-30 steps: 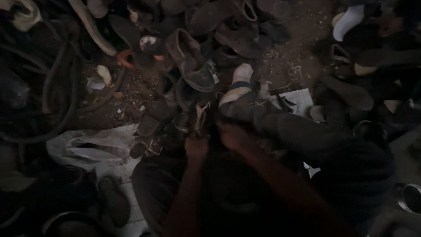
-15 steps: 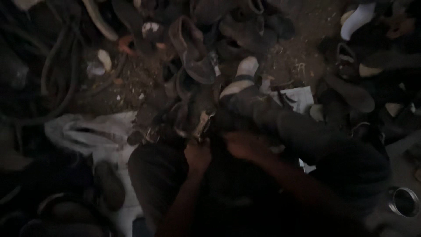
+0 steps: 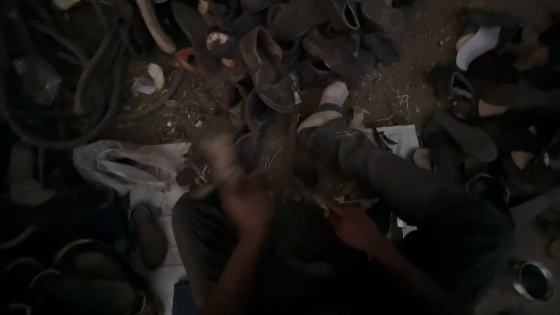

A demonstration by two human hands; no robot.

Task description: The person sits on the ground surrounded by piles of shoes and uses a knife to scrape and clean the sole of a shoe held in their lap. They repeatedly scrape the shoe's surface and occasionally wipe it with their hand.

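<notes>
The picture is very dark. My left hand is raised over my lap, closed on a blurred pale object that sticks up and to the left. My right hand lies lower on my lap next to a pale scrap; whether its fingers hold anything is hidden in shadow. My right leg in dark trousers stretches up and to the left, ending in a foot in a pale sock and sandal. Both forearms run down to the bottom edge.
A heap of worn dark shoes lies on the dirt ahead. Black rubber tubing coils at the left. A white plastic bag lies left of my lap, a sheet of paper to the right, and a metal cup at bottom right.
My hands, close together over the lap before, have parted: the left swung up and left with the blurred object, the right drew to the right. The view also shifted slightly.
</notes>
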